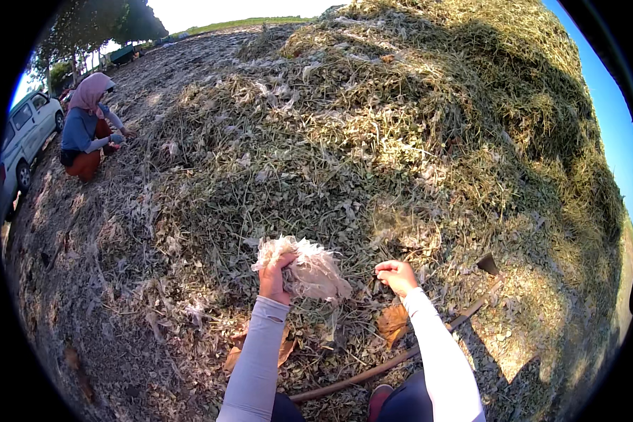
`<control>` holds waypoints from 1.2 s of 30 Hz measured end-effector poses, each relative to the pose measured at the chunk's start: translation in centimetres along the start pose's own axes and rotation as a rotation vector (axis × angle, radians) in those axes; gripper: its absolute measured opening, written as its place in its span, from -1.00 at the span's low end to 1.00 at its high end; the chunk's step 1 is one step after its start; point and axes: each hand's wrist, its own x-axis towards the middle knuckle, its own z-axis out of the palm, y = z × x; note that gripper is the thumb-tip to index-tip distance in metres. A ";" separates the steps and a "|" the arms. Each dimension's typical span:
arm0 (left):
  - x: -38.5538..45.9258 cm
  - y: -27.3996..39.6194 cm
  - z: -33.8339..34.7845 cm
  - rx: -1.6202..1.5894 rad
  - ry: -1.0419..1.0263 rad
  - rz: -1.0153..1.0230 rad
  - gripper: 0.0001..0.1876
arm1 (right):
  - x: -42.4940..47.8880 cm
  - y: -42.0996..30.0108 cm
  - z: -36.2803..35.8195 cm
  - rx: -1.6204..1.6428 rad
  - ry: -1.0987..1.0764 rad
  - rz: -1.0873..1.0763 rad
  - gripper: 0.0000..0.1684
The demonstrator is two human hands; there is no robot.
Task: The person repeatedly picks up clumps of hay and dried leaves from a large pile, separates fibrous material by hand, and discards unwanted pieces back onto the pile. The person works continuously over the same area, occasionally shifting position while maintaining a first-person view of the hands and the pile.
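Note:
A crumpled wad of thin whitish plastic film is bunched in my left hand, its torn edges sticking out past the fingers. To the right of it, my right hand hovers close over the plant litter with thumb and fingers drawn together. Whether a thin scrap is pinched there cannot be made out. Beneath both hands spreads a heap of dry leaves and stalks, with pale film shreds mixed in. A large brown dry leaf lies just below my right wrist.
A hoe's wooden handle crosses before my feet, its metal blade at the right. Straw rises in a tall pile at the upper right. Another person squats at the left near a white vehicle.

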 end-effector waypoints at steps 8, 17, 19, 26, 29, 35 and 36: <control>-3.3 6.4 -4.2 -0.062 0.127 0.099 -0.79 | 2.1 3.0 -2.2 -0.035 0.080 0.277 -0.76; -3.2 8.2 -4.9 -0.058 0.101 0.249 -0.80 | 4.0 6.2 -1.9 -0.327 0.022 0.180 -0.79; -2.6 8.4 -4.5 -0.074 0.056 0.241 -0.80 | 4.1 7.4 -0.8 -0.460 -0.088 0.114 -0.80; -3.7 9.8 -4.0 -0.109 0.067 0.311 -0.86 | 0.0 8.3 8.5 -1.072 -0.714 0.209 -0.65; -3.5 10.2 -4.6 -0.124 0.053 0.317 -0.86 | -0.2 8.7 9.6 -1.286 -0.584 0.200 -0.63; -3.4 10.7 -5.0 -0.124 0.030 0.303 -0.86 | 0.2 9.2 9.4 -1.087 -0.549 0.027 -0.70; -3.1 10.6 -5.2 -0.135 0.022 0.289 -0.86 | 0.0 9.6 9.9 -1.059 -0.578 0.042 -0.67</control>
